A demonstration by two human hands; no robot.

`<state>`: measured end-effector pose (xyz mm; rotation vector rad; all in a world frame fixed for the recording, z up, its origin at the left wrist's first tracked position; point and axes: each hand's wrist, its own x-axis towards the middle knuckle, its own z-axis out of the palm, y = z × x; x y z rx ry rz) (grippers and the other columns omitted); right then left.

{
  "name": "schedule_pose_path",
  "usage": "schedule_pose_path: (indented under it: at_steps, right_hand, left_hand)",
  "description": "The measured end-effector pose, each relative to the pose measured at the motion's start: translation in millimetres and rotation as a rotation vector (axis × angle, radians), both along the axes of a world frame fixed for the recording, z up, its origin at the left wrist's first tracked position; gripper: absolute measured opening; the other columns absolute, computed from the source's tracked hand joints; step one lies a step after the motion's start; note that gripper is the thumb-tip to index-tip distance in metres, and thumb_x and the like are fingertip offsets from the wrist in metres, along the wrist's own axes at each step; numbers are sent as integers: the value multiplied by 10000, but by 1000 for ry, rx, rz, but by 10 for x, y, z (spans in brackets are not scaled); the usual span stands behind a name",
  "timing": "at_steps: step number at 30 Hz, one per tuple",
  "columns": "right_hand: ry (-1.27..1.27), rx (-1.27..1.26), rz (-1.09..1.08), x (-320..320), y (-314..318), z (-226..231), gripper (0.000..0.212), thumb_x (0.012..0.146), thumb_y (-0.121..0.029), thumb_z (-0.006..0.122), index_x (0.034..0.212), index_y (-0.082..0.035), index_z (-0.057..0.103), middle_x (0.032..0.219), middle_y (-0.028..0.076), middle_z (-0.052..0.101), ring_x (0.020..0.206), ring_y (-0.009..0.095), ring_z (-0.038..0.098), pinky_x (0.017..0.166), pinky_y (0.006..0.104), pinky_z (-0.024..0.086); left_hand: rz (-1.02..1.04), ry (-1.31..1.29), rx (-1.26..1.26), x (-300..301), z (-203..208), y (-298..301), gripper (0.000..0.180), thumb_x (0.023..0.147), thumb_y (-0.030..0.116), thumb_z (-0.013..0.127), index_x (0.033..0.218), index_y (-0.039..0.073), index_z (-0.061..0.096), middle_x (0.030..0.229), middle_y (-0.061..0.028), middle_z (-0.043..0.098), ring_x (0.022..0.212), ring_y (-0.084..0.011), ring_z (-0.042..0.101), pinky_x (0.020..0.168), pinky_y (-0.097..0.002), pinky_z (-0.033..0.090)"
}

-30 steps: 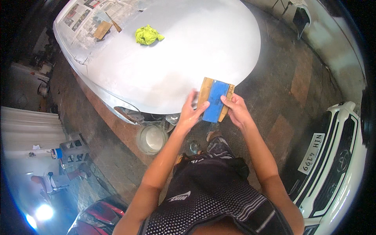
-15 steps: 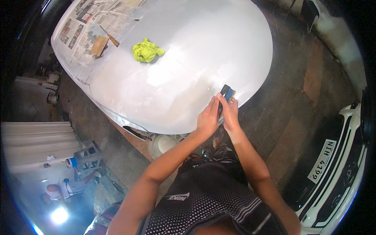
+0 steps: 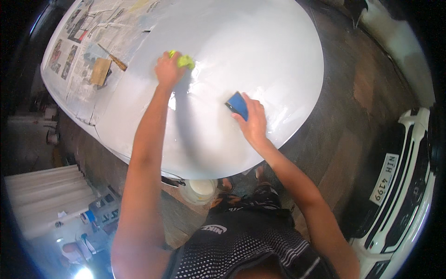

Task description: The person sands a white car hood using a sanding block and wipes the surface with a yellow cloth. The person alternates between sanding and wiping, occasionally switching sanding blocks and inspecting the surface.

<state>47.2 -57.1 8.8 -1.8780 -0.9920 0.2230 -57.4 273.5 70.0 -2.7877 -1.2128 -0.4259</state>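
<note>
A white car hood (image 3: pixel 241 42) spreads out in front of me, with wet, shiny patches on its surface. My left hand (image 3: pixel 168 72) reaches far across it and is closed on a crumpled yellow-green cloth (image 3: pixel 186 62). Part of the cloth is hidden under the fingers. Nearer and to the right, my right hand (image 3: pixel 255 122) grips a blue sanding block (image 3: pixel 238 106) with a dark edge, thumb on one side and fingers on the other. Whether the block touches the hood, I cannot tell.
Newspaper (image 3: pixel 111 28) covers the far left, with a wooden-handled tool (image 3: pixel 119 63) and a tan rectangular piece (image 3: pixel 100 72) on it. A pale bucket (image 3: pixel 200 189) stands below the hood's near edge. At right is a white car bumper (image 3: pixel 420 139). A person (image 3: pixel 74 251) is at lower left.
My left hand has left the sanding block and moved far left onto the cloth. The right hand now holds the block alone, a little farther left. The view has shifted slightly.
</note>
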Motion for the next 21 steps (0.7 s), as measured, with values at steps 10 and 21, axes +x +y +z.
schedule_pose_path:
  at_steps: [10,21]
  right_hand:
    - [-313,57,-87,-581,1089,-41,350,860,-172,784,1208,-181,754,1251,136,588,1135,349,547,929,461,470]
    - [-437,21,-231,1431,2202,2,233,883,-289,737,1099,-231,802,1099,132,592,1053,354,536,887,474,463]
  left_hand:
    - [-16,-619,-206,161,71,192,527,786,354,853,1235,128,693,1129,-176,655,1105,-359,638,943,-459,519]
    - [-258,-426,25,-1322,-214,914,767,727,227,744,1466,241,541,1438,-163,503,1336,-377,480,1094,-535,339]
